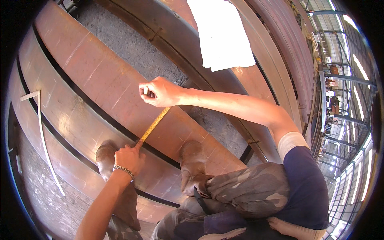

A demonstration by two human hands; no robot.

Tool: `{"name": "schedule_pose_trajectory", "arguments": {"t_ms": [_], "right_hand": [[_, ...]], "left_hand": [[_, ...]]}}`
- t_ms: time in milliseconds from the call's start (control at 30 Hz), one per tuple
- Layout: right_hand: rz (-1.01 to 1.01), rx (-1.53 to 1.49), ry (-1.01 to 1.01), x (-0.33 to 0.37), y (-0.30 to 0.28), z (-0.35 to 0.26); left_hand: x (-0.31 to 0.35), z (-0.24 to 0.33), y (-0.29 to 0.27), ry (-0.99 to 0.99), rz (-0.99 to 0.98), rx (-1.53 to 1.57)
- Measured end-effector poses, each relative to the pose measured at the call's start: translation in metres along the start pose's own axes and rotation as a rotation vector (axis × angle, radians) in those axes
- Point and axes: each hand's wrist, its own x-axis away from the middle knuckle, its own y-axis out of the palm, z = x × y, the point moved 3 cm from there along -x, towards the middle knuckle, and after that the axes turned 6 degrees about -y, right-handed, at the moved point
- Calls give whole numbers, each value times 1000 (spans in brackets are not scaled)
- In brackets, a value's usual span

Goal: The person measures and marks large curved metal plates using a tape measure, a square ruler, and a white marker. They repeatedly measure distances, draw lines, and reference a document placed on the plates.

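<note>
Long steel plates lie side by side across the shed floor, parted by dark gaps. At the left, a metal square (pixel 43 134) lies with its short arm over the outer gap; we judge it stiff, thin and best lifted by the middle of its long arm. Rightward, the left boot (pixel 105 157) stands on the middle plate, and the left hand (pixel 130 160) reaches one finger to the near end of the yellow measuring tape (pixel 155 125), by the edge of the reddish plate (pixel 114 82); whether it pinches or just presses, we cannot tell. The tape slants over that plate, its far end hidden at the right wrist. We expect it to be light and springy, prone to twist, so we would hold it flat at both ends. The right hand (pixel 160 93) is curled closed around a small pale piece (pixel 146 90), perhaps chalk and brittle, better held near its tip. The right boot (pixel 192 162) crowds the tape's right side, and beyond it dark beams (pixel 208 86) line the plate's far edge
</note>
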Motion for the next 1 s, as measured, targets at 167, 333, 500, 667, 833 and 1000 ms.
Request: {"name": "schedule_pose_trajectory", "arguments": {"t_ms": [167,333,500,667,833,1000], "right_hand": [[69,-18,53,8,-14,14],[143,27,54,5,-29,22],[168,24,99,1,-44,24],[205,-15,149,-4,-59,24],[210,-56,158,-10,-63,25],[196,-23,167,-9,-63,26]], "left_hand": [[4,-4,-8,-24,33,14],[7,-9,-13,68,115,126],[12,-20,-20,122,167,256],[4,-40,-40,140,239,280],[-3,-62,-59,90,315,203],[-6,-81,-71,37,309,84]]}}
